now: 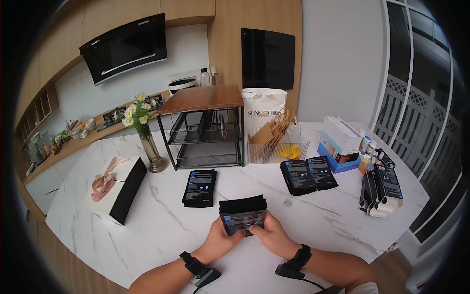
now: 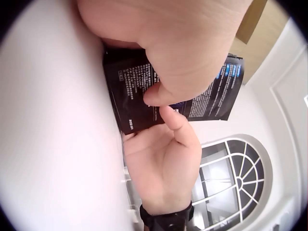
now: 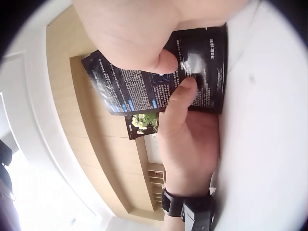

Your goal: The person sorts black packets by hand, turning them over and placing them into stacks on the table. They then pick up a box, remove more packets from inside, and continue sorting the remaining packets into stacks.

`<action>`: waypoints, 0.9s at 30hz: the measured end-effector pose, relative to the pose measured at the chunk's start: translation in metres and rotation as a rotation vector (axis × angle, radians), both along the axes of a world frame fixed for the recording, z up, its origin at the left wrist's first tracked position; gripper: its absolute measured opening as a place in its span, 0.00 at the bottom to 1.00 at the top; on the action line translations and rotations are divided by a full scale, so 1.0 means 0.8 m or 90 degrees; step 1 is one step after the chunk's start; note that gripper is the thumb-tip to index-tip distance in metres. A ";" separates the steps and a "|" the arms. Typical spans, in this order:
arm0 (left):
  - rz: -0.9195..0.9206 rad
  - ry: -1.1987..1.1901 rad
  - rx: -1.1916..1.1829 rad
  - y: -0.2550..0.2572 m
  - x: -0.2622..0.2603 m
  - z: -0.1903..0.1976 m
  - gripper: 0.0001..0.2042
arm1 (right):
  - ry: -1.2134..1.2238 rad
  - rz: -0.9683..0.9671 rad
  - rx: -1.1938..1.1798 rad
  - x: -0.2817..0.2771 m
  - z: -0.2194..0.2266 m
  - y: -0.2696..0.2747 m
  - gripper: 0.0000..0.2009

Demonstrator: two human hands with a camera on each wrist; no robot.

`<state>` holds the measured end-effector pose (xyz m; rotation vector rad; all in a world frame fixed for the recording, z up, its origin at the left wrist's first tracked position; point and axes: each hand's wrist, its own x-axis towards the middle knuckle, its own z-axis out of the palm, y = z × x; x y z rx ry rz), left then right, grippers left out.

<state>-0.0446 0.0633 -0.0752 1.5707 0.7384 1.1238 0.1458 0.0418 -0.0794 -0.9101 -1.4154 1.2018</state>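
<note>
Low in the centre, the left hand (image 1: 218,242) and right hand (image 1: 278,241) pinch a stack of black packets (image 1: 242,220), thumbs across the near face, apparently evening it up; shifting it would want matched pressure from both sides.

L hand (image 1: 223,241) & R hand (image 1: 278,238) have side room: a broad lane betw. gift box (image 1: 117,190) & L pkt stack (image 1: 199,188), and another betw. R pkt stack (image 1: 312,175) & the R-side cartons (image 1: 384,188). Betw. held pkts (image 1: 243,214) & L pkt stack the gap's tight. Only 1 flat disc (image 1: 287,202) lies near R pkt stack, low enough to pass over. Back of worktop (image 1: 259,264) is blocked by 4 obstacles: vase (image 1: 152,154), rack (image 1: 203,130), clear bin (image 1: 276,149), stacked boxes (image 1: 339,147).
</note>
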 end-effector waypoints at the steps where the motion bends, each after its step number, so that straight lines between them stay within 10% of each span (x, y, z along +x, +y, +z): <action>1: -0.004 0.033 0.002 -0.001 -0.003 0.006 0.15 | -0.003 0.027 -0.034 0.003 -0.003 0.004 0.21; 5: 0.067 0.178 0.017 -0.016 -0.012 0.055 0.16 | 0.031 -0.060 0.029 0.012 0.000 0.005 0.27; 7: 0.158 0.236 0.226 -0.014 -0.019 0.061 0.17 | -0.177 -0.320 0.207 0.016 0.034 -0.001 0.31; 13: 0.143 0.246 0.191 0.003 -0.029 0.044 0.19 | -0.130 -0.208 0.219 0.030 0.016 0.015 0.36; 18: 0.115 -0.080 -0.085 0.003 -0.011 0.009 0.16 | 0.115 -0.081 -0.053 0.027 0.007 0.015 0.27; 27: 0.175 -0.084 -0.020 -0.006 -0.006 0.006 0.17 | 0.048 -0.105 0.012 0.015 0.009 0.005 0.16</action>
